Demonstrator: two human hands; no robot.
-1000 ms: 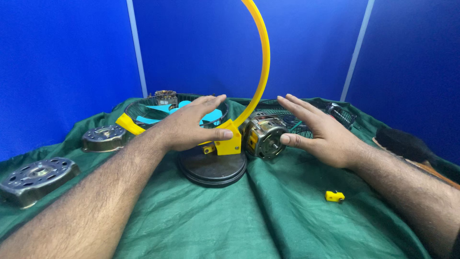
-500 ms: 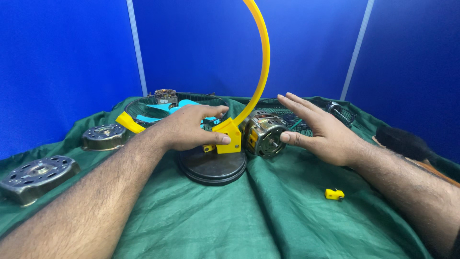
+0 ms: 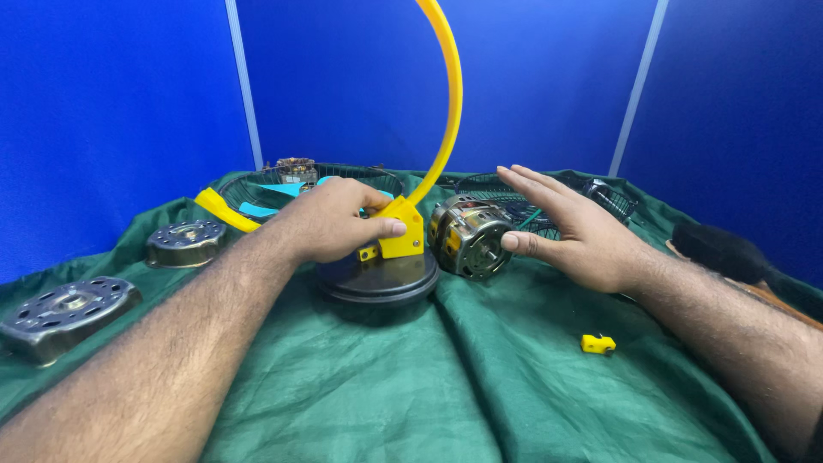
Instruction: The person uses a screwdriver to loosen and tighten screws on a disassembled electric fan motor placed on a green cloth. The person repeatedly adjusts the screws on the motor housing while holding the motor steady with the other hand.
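My left hand point(image 3: 330, 220) grips the lower block of a yellow curved bracket point(image 3: 447, 103), thumb pressed on its front face. The bracket rises in a tall arc from a round dark base point(image 3: 377, 281) on the green cloth. Just right of the base lies a metal fan motor point(image 3: 467, 236) on its side, shaft pointing toward me. My right hand point(image 3: 574, 231) hovers flat beside the motor, fingers spread, thumb close to its casing, holding nothing.
A small yellow plastic piece point(image 3: 597, 345) lies on the green cloth point(image 3: 411, 386) at front right. Two metal motor covers point(image 3: 69, 310) point(image 3: 183, 243) sit at the left. Wire fan guards with blue blades point(image 3: 274, 187) and another guard point(image 3: 591, 195) lie behind. Blue partition walls surround the table.
My left hand's fingers have curled down from flat over the bracket's block into a grip on it. My right hand has stayed beside the motor.
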